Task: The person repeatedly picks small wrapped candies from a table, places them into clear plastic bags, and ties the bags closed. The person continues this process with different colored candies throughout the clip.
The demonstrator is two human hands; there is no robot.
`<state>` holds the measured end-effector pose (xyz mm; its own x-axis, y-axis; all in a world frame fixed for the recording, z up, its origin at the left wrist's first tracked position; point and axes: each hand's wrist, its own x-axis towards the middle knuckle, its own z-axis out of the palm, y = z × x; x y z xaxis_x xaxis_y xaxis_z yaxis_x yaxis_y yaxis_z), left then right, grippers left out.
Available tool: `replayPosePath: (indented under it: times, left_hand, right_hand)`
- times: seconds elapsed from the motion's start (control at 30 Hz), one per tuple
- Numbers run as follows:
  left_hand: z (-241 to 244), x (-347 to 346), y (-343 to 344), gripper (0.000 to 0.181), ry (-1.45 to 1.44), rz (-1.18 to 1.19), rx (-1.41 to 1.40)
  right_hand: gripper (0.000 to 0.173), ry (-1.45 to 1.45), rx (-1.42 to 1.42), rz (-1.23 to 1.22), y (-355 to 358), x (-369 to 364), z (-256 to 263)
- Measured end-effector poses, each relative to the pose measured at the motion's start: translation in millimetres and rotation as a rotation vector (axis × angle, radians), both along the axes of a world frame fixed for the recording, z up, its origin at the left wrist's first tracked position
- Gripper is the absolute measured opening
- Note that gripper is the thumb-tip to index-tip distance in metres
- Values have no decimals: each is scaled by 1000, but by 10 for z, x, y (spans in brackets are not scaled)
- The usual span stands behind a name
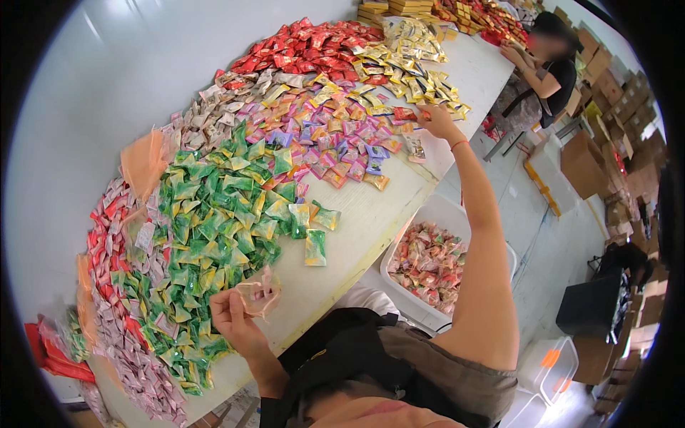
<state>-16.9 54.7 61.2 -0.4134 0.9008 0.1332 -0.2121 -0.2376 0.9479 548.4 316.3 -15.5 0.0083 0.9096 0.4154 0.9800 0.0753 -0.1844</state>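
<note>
My left hand (238, 321) holds a small sheer drawstring pouch (258, 296) by its edge, above the front of the table and beside the green and yellow wrapped packets (214, 230). My right hand (438, 122) reaches out to the far right, its fingers at a red packet (404, 113); whether they grip it cannot be told. Yellow packets (417, 80) lie just behind that hand, and a whitish packet (415, 148) lies in front of it. Pink, orange and purple packets (342, 139) spread across the middle. Red packets (305, 48) are heaped at the back.
Below the table edge stands a white tub (389, 267) of filled pouches (428, 262). Orange sheer pouches (143, 163) and pale pink packets (134, 353) lie on the left. Another person (546, 75) works at the table's far right end. Cardboard boxes (586, 163) are stacked beyond.
</note>
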Motion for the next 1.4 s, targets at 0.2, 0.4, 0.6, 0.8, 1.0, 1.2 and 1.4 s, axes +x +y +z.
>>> replayPosePath:
  times: [0.2,0.4,0.6,0.8,1.0,1.2,1.4]
  left_hand:
    - [266,-185,38,6,459,101,110]
    - [195,-136,-27,5,468,70,113]
    - [177,-78,-29,4,551,98,76]
    - [246,-34,107,5,603,106,-3]
    - [156,124,18,7,393,-99,-110]
    - [202,230,-106,7,236,-171,-129]
    - [156,235,-254,6,429,-69,-20]
  right_hand:
    - [19,14,50,-71,-9,-242,250]
    - [20,299,350,-86,154,-489,366]
    - [23,1,-203,25,269,-551,490]
    - [20,738,81,372,-162,-1427,951]
    - [24,1060,-22,851,-2388,-3474,936]
    - [37,816,-75,668,-2546,-4012,743]
    - [29,671,-87,841,-2526,-4075,673]
